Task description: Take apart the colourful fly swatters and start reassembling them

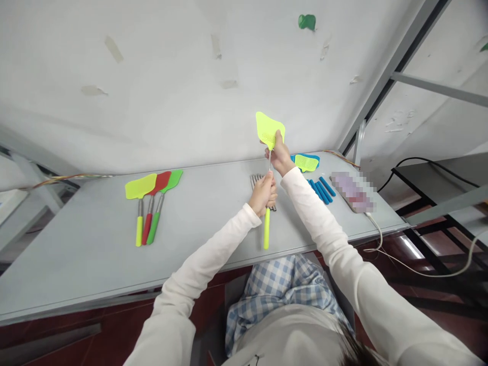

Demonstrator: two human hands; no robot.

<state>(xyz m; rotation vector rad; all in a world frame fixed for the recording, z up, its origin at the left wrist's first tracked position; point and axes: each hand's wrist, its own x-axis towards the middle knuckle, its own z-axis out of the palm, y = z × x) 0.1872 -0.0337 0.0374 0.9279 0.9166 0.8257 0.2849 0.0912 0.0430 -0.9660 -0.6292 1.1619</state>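
A fly swatter with a bright yellow-green head (268,127) and a matching handle is held up over the table's middle. My right hand (280,154) is closed around the base of its head, thumb on the perforated part. Lower down, my left hand (264,194) wraps round the thin metal shaft just above the grip. Behind my left hand lie several metal rods (256,179), partly covered by it. To the right rest loose blue handles (322,191) and flat blue and yellow-green swatter heads (306,162).
Three whole fly swatters, yellow (140,187), red (161,181) and green (173,180), lie fanned out at left. A phone (353,192) with a white cable (380,234) sits at the right. The grey table (95,244) meets a white wall behind.
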